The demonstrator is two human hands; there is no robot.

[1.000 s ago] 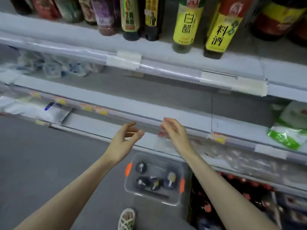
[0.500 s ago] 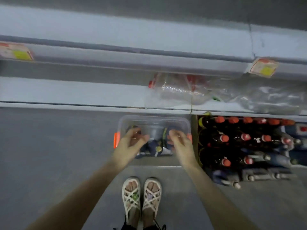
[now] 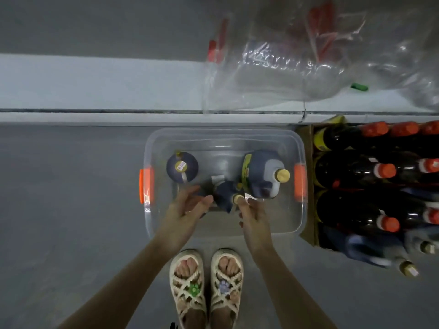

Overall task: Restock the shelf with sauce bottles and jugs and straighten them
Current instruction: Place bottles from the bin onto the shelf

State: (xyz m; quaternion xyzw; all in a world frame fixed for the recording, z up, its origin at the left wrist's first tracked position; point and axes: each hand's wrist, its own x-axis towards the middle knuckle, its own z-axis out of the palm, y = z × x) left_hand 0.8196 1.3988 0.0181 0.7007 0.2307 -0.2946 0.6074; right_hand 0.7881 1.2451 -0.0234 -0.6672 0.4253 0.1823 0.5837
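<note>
Couldn't read a single brand here. The round bottle (image 3: 182,166) on the bin's left had a small yellow sticker on top and the big jug (image 3: 261,172) on the right had a yellow-green label down its side, but both were too blurry to make out.

All of it sat in a clear bin (image 3: 301,143) with orange handles, on the floor (image 3: 59,186) right against the bottom shelf (image 3: 95,81). I counted three dark containers in it. The third was a middle bottle (image 3: 224,193) with a gold cap, tilted and sitting directly between the two hands. The left hand (image 3: 187,207) was curled, with its thumb against that bottle's left side and something dark under the fingers — couldn't tell if it actually gripped anything. The right hand (image 3: 255,216) had its fingertips at the gold cap, but whether it was a pinch or just a touch, no idea.

Right of the bin was a cardboard box (image 3: 306,138) of red-capped bottles (image 3: 384,170), with seven caps showing before the edge cut off. Crumpled plastic wrap (image 3: 285,67) lay on the shelf at far right, and two woven sandals (image 3: 187,286) stood near the bin.
</note>
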